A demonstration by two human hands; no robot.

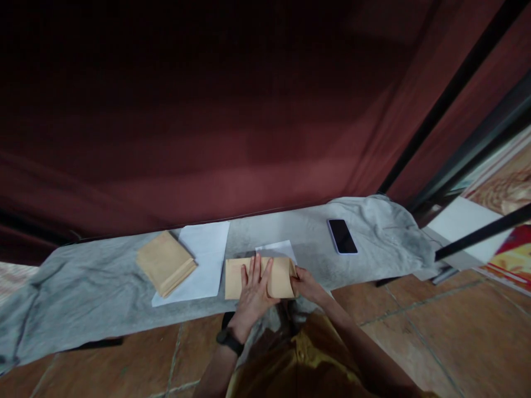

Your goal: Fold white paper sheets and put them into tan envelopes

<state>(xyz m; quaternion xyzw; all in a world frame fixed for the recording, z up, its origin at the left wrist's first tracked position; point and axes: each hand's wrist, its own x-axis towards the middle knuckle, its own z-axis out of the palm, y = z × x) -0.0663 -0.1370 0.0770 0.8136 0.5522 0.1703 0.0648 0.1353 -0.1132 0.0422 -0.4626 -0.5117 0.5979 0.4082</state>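
Observation:
A tan paper envelope (236, 278) lies on the grey cloth (83, 293) near the table's front edge. My left hand (254, 290) rests flat on top of it with fingers stretched out and apart. My right hand (306, 284) pinches the envelope's right end, where the flap curls up. A folded white sheet (276, 250) pokes out from behind the envelope's far edge. I wear a dark watch on the left wrist.
A stack of tan envelopes (166, 262) sits to the left, partly on a white paper sheet (203, 260). A dark phone (342, 236) lies face up at the right. A dark red curtain hangs behind. Tiled floor shows below.

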